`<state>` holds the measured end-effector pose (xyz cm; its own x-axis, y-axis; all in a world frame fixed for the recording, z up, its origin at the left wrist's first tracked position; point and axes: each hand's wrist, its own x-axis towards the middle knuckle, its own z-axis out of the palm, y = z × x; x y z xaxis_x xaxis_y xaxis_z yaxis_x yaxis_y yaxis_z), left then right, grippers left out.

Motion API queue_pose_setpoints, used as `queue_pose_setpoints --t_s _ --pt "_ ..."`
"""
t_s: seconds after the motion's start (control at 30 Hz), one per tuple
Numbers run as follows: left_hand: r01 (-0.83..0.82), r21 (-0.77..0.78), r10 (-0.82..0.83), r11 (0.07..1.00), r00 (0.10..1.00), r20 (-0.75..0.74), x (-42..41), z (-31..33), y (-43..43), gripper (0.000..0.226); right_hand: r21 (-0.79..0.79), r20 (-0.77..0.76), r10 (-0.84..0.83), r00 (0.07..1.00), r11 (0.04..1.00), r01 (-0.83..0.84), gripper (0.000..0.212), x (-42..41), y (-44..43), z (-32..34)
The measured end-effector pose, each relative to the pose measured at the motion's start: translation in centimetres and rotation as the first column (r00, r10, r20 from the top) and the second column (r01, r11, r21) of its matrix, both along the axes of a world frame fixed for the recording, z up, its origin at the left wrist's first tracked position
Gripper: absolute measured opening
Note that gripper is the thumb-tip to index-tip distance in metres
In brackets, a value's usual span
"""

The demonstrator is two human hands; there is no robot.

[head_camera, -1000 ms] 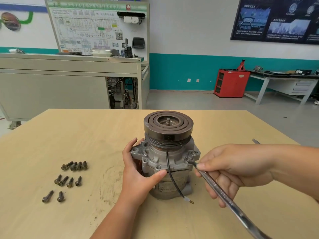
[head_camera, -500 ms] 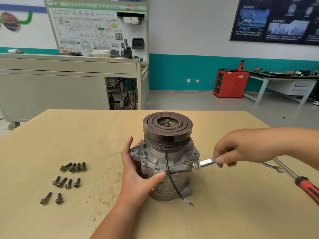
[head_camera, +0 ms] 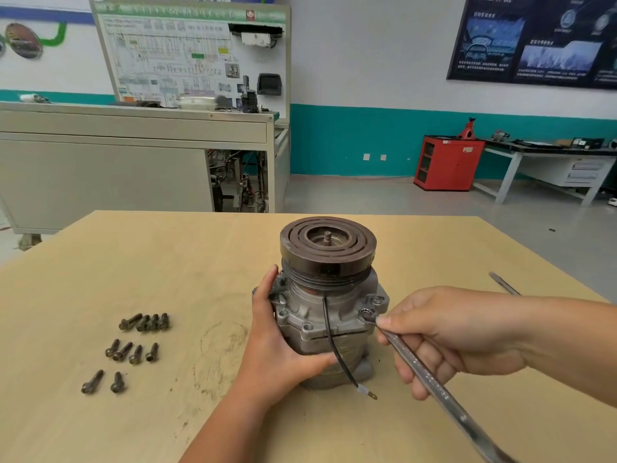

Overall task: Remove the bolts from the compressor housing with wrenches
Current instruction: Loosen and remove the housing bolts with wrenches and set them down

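The compressor housing point(head_camera: 320, 322) stands upright in the middle of the frame on the wooden table point(head_camera: 167, 262), its dark grooved pulley point(head_camera: 327, 242) facing up and a black wire point(head_camera: 329, 332) trailing down its front to the tabletop.

My left hand point(head_camera: 280, 355) wraps the housing's left side, thumb across the front and fingers curled round behind, bracing it. My right hand point(head_camera: 447, 335), coming in from the right of the frame, has its fingers closed round the shank of a long wrench point(head_camera: 430, 385). The forefinger is pressed up near the head and the handle runs off toward the lower right corner. The wrench's ring end sits over a bolt point(head_camera: 366, 314) on the flange at the housing's right front.

I judge the job well advanced. Ten loose bolts point(head_camera: 133, 352) lie in three short rows at the lower left of the frame, well apart from the housing. The bolt under the wrench is not out yet, so I take it as the one in hand. Other round spots show along the flange, but I cannot tell whether they are bolt heads or empty holes, so I cannot say how many remain.

A second tool point(head_camera: 502, 283) pokes in at the right edge of the table, mostly hidden behind my forearm
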<state>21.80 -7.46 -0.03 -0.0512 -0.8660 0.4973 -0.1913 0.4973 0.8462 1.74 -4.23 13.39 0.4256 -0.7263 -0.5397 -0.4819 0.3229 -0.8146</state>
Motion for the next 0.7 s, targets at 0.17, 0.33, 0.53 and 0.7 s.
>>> queue_pose_setpoints --t_s 0.17,0.33,0.53,0.7 --pt "-0.050 0.016 0.049 0.999 0.999 0.015 -0.1 0.1 0.0 0.127 -0.061 -0.305 0.169 0.937 0.979 -0.196 0.030 -1.1 -1.1 1.5" --pt "-0.038 0.029 0.037 0.999 0.999 0.025 -0.2 0.0 -0.6 0.127 -0.338 -0.781 0.073 0.621 0.786 -0.518 0.022 -2.0 -3.7 3.0" --pt "0.000 0.037 -0.001 0.999 0.999 0.037 -0.3 0.4 -2.2 0.126 -0.268 -0.408 0.045 0.912 0.949 -0.168 0.025 -3.6 -3.8 3.3" --pt "0.014 0.022 -0.014 1.000 1.000 0.006 -0.3 -0.3 -2.5 0.125 -0.160 -0.137 -0.024 0.990 0.987 0.002 0.027 -1.7 -2.0 1.4"
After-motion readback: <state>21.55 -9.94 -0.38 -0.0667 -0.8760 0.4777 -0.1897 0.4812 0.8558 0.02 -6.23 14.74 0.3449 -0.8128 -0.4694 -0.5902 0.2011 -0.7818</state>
